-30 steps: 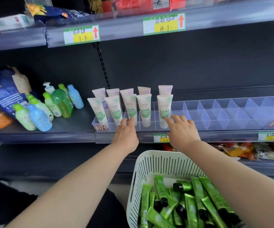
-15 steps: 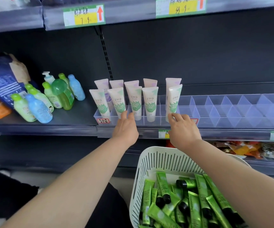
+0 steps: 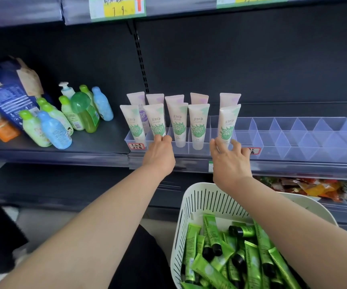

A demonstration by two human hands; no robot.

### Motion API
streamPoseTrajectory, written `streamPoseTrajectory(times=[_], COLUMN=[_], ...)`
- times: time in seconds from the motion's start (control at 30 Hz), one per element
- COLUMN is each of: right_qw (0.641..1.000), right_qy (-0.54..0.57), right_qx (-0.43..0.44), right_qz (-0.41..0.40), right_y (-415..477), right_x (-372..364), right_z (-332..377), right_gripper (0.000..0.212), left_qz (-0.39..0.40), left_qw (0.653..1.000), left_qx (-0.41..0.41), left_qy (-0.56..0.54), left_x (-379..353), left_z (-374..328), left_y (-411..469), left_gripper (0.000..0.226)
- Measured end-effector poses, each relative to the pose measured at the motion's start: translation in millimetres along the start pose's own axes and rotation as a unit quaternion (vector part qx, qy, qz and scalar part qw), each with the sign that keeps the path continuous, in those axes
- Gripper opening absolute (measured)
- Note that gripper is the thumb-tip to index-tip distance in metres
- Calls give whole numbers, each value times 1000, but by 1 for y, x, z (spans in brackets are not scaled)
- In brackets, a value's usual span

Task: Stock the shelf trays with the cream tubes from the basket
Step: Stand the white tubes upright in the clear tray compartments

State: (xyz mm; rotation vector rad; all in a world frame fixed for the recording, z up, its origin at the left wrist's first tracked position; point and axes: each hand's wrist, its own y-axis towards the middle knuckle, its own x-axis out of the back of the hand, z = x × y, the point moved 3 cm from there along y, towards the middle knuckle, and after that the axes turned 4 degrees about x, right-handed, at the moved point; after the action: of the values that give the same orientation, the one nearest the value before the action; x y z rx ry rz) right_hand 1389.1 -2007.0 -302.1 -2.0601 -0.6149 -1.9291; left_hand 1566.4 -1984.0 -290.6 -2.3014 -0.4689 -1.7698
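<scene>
**Shelf front, head view.** We see the left hand [image 3: 159, 156] at the front wall of the clear plastic divided tray [image 3: 199, 150]. Its fingers are curled just below the second white leaf-printed tube [image 3: 154, 119], and we cannot tell whether they grip the wall or the tube. The right hand [image 3: 229, 161] is spread and holds nothing, its fingertips at the base of the rightmost white tube [image 3: 227, 122]. The glossy green cream tubes [image 3: 251, 265] lie heaped in the white slotted plastic basket [image 3: 205, 201], beneath the right forearm and well apart from both hands.
</scene>
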Motion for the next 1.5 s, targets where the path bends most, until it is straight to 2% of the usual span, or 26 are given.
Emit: streamPoseTrajectory(times=[0.3, 0.8, 0.9, 1.0, 1.1, 1.27, 1.5], right_qw=[998, 996, 996, 995, 992, 982, 983], right_qy=[34, 57, 68, 72, 96, 168, 152], right_qx=[40, 69, 64, 62, 73, 78, 97], right_qz=[20, 8, 4, -10, -21, -35, -44], right_y=[-1, 11, 14, 15, 18, 25, 31], right_x=[-14, -14, -13, -15, -17, -17, -18], right_z=[-10, 12, 16, 16, 13, 15, 27], right_gripper=[85, 85, 85, 86, 86, 80, 80], left_qz=[-4, -7, -13, -50, -55, -52, -71], left_qw=[1000, 999, 998, 990, 990, 991, 985], left_qx=[1, 11, 6, -20, -27, -28, -22], left_qy=[7, 29, 60, 130, 127, 119, 156], left_x=[6, 13, 12, 6, 0, 0, -3], left_z=[-1, 25, 29, 32, 36, 37, 45], left_y=[9, 11, 9, 2, -3, -2, -3], left_gripper=[47, 43, 48, 62, 74, 76, 78])
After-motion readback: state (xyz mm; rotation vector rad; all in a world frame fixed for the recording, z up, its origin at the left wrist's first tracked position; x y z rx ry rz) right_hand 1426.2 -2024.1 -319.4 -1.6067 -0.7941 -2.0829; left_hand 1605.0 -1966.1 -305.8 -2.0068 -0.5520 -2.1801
